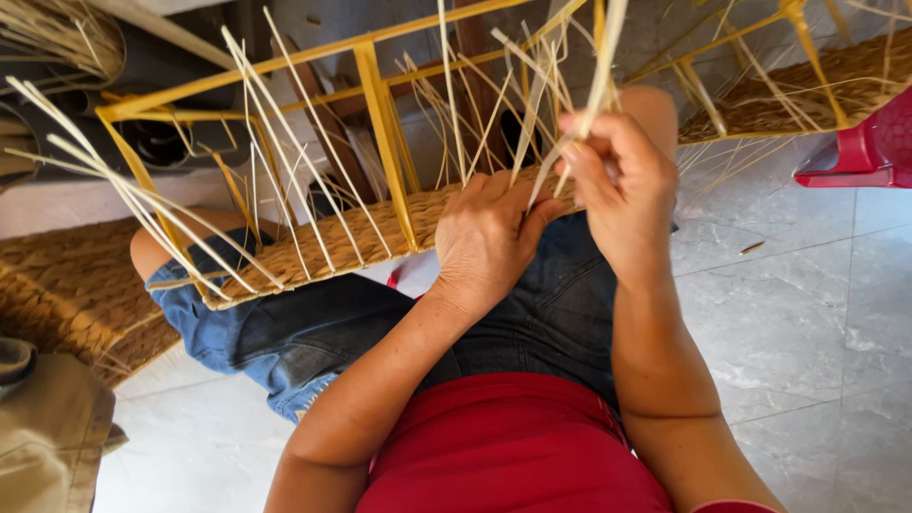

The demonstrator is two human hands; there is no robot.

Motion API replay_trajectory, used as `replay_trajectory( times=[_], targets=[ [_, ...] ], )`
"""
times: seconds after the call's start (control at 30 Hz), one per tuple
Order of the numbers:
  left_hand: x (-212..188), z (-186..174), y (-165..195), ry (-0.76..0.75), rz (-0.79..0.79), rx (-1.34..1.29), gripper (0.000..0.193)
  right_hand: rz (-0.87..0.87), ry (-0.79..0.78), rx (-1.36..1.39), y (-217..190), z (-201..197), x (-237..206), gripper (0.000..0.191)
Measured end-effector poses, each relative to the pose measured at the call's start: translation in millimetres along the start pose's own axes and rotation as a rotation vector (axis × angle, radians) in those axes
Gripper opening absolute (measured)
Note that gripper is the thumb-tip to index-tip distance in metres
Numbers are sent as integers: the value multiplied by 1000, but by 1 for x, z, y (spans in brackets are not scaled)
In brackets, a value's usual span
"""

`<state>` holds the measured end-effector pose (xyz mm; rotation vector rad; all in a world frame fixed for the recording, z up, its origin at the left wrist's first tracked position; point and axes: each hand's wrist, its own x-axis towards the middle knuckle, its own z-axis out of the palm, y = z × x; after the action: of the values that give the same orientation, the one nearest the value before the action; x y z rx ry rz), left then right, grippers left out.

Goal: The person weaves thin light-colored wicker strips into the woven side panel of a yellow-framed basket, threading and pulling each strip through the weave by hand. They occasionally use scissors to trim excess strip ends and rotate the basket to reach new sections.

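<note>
Head view: right hand (617,185) hides its pinched straw strands' (600,76) lower ends.

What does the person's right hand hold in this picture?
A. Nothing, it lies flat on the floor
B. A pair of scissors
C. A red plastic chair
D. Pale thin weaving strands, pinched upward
D: the right hand pinches pale strands that rise above the woven panel on the yellow frame.

We rest the woven panel (361,233) across our lap, inside the metal frame (380,104). Our left hand (484,242) lies on its near edge; our right hand (617,185), just to the right and higher, pinches upright strands (570,85). A woven mat (66,294) lies left; a second frame (798,85) stands behind right, beside a plastic chair (869,147).
</note>
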<state>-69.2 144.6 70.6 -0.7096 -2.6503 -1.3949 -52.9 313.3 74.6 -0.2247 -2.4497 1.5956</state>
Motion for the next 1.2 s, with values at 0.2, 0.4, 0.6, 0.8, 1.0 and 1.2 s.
replay_trajectory(
  times=[0.2,0.4,0.6,0.8,1.0,1.2],
  targets=[
    [16,7,1,-112,-150,38,22,-90,47,-131,18,28,33,57],
    [13,14,3,-92,-132,145,25,-113,107,-67,14,29,25,53],
    [14,29,-13,-69,-99,191,24,-214,174,101,6,-11,-5,35],
    [61,12,-31,-12,-114,140,25,-45,175,65,11,-45,-50,21],
    [37,-54,7,345,296,174,66,129,174,165,35,-59,-87,19],
    [-46,-58,58,183,614,161,31,146,176,363,55,-57,-87,19]
  ],
)
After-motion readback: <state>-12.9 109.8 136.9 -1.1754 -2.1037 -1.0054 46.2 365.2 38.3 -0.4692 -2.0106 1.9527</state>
